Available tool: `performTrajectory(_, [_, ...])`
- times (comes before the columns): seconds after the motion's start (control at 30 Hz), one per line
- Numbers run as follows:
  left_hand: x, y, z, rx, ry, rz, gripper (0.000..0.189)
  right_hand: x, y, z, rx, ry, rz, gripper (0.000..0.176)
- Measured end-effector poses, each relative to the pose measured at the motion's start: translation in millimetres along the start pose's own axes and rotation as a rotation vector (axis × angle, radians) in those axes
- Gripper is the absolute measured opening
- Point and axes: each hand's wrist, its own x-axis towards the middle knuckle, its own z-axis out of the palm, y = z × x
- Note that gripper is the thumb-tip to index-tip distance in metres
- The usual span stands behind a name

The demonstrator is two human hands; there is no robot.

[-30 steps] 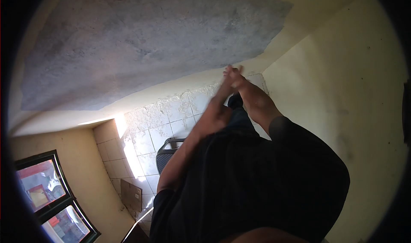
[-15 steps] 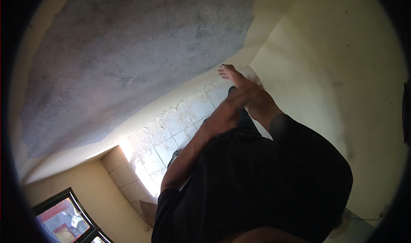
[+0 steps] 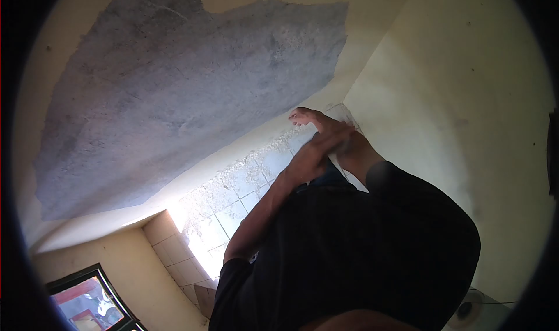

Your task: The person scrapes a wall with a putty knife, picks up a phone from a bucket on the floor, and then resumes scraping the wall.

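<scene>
My left hand point(image 3: 323, 149) lies across my right forearm point(image 3: 356, 153) near the wrist, its fingers stretched out flat and somewhat blurred. Beyond it, my right hand point(image 3: 301, 116) extends toward the wall, fingers curled inward with no object visible in them. A black short-sleeved shirt point(image 3: 349, 249) covers my body and fills the lower middle of the view. Below the forearms a bit of dark blue clothing point(image 3: 333, 176) shows.
A wall with a large bare grey patch point(image 3: 192, 98) stands in front, and a plain cream wall point(image 3: 454, 115) to the right. White floor tiles point(image 3: 232, 214) carry pale debris along the wall. At lower left is a dark-framed window point(image 3: 96, 299); a rounded pale object point(image 3: 470, 307) sits at lower right.
My left hand has slid along the right forearm toward the elbow side. My right hand's fingers have curled in from a spread position, and both hands sit slightly lower in view.
</scene>
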Motion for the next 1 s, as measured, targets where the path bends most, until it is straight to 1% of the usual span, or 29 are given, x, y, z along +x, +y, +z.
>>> performTrajectory(0.03, [-9.2,-4.4,-2.1,-0.003,-0.08,0.015,0.092,3.5,-10.2,0.8,-0.107,-0.059,-0.14,0.036])
performTrajectory(0.07, [-23.9,-22.5,-14.5,0.022,-0.125,-0.329,0.084,6.3,-19.5,-2.9,-0.202,-0.091,-0.281,0.034])
performTrajectory(0.1, [-45.9,-49.5,-30.4,0.119,-0.077,-0.486,0.076,10.7,-25.8,-8.8,-0.277,-0.1,-0.398,0.032])
performTrajectory(0.13, [-67.5,-75.7,-46.4,0.205,-0.037,-0.648,0.068,17.8,-19.1,-8.9,-0.331,-0.016,-0.591,0.032])
performTrajectory(0.17, [-92.2,-96.5,-60.7,0.368,0.086,-0.623,0.06,16.2,-30.3,-14.7,-0.4,-0.106,-0.33,0.031])
performTrajectory(0.2, [-112.6,-99.5,-78.0,0.157,0.185,-0.692,0.064,21.3,-46.6,-28.1,-0.472,-0.179,-0.079,0.029])
performTrajectory(0.23, [-135.3,-99.6,-92.5,-0.052,0.285,-0.739,0.068,30.2,-35.0,-35.3,-0.565,-0.143,-0.243,0.027])
performTrajectory(0.27, [-163.3,-119.3,-98.5,-0.196,0.425,-0.685,0.067,36.8,-24.9,-30.8,-0.657,-0.102,-0.405,0.026])
performTrajectory(0.3, [-181.8,-124.4,-102.7,-0.309,0.522,-0.504,0.068,3.5,-56.4,-35.3,-0.528,-0.123,-0.309,0.028])
performTrajectory(0.33, [-177.9,-116.7,-103.5,-0.314,0.643,-0.506,0.064,-11.8,-66.9,-30.9,-0.368,-0.149,-0.387,0.031])
performTrajectory(0.37, [-168.3,-110.9,-98.8,-0.325,0.76,-0.507,0.061,-28.1,-81.9,-25.5,-0.23,-0.239,-0.444,0.036])
performTrajectory(0.4, [-161.5,-114.6,-94.5,-0.325,0.799,-0.476,0.061,-43.0,-102.1,-23.2,-0.028,-0.481,-0.436,0.042])
performTrajectory(0.43, [-138.8,-111.4,-90.8,-0.392,0.848,-0.593,0.066,-89.7,-150.8,-26.0,0.083,-0.555,-0.329,0.048])
performTrajectory(0.47, [-119.4,-119.8,-84.6,-0.434,0.826,-0.598,0.065,-119.3,-181.4,-21.9,0.209,-0.569,-0.341,0.05])
performTrajectory(0.5, [-101.7,-130.8,-78.1,-0.476,0.799,-0.605,0.064,-121.9,-182.5,-2.9,0.406,-0.55,-0.434,0.05])
performTrajectory(0.57, [-67.5,-148.9,-63.5,-0.524,0.692,-0.506,0.066,-134.0,-205.7,5.9,0.262,-0.328,-0.637,0.047])
performTrajectory(0.6, [-51.4,-141.7,-61.4,-0.477,0.699,-0.516,0.067,-141.2,-217.1,4.9,0.21,-0.215,-0.522,0.046])
performTrajectory(0.63, [-35.6,-125.6,-64.8,-0.43,0.706,-0.524,0.068,-150.0,-226.5,-0.4,0.204,-0.131,-0.535,0.047])
performTrajectory(0.67, [-22.9,-112.6,-74.2,-0.531,0.669,-0.531,0.074,-160.9,-234.7,-7.7,0.198,-0.045,-0.547,0.048])
performTrajectory(0.7, [-19.0,-105.7,-81.6,-0.499,0.626,-0.545,0.076,-173.0,-243.7,-17.3,0.192,0.042,-0.558,0.05])
performTrajectory(0.73, [-16.7,-101.1,-88.0,-0.469,0.582,-0.559,0.077,-189.2,-253.8,-30.4,0.161,0.056,-0.508,0.052])
performTrajectory(0.83, [-26.7,-107.0,-96.1,-0.373,0.467,-0.571,0.082,-226.3,-270.2,-55.9,0.152,0.251,-0.642,0.052])
performTrajectory(0.87, [-35.8,-106.5,-100.2,-0.364,0.438,-0.581,0.081,-227.7,-267.9,-59.4,0.128,0.401,-0.756,0.049])
performTrajectory(0.93, [-56.1,-95.6,-110.3,-0.374,0.41,-0.596,0.079,-240.9,-272.7,-81.2,-0.019,0.592,-0.774,0.05])
performTrajectory(1.0, [-83.3,-84.5,-117.2,-0.371,0.451,-0.654,0.076,-252.5,-286.5,-98.9,-0.111,0.796,-0.768,0.051])
